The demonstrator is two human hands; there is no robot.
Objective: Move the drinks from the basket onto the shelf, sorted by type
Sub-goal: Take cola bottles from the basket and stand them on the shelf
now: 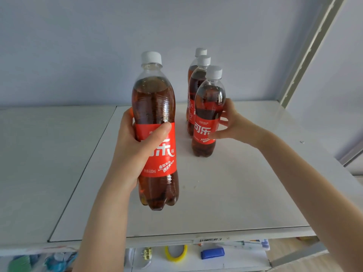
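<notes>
The left hand [135, 146] is closest, coming up from 7 o'clock. It grips a clear plastic cola bottle with a red label and white cap, the held cola bottle [155, 99], around the label band. The thumb is pressed across the front of the label and the fingers curl round the far left side. The bottle's long axis is close to vertical, with the cap at 12 o'clock and the lobed base at 6 o'clock. The base appears to hang just above the white flat shelf [245, 193] rather than rest on it.

At 3 o'clock from it, three matching bottles stand upright on the shelf, caps up, in a tight file running away toward 11 o'clock: the front cola bottle [208, 114], the middle cola bottle [196, 85] and the back cola bottle [191, 72], each partly hidden by the one before.

The right hand [233, 122] reaches in from 4 o'clock and holds the front cola bottle — thumb tip on the label, fingers spread round its right side.

Below the shelf's front edge, at 6 o'clock, lie a yellow ring [176, 254] and a blue block [212, 253].
</notes>
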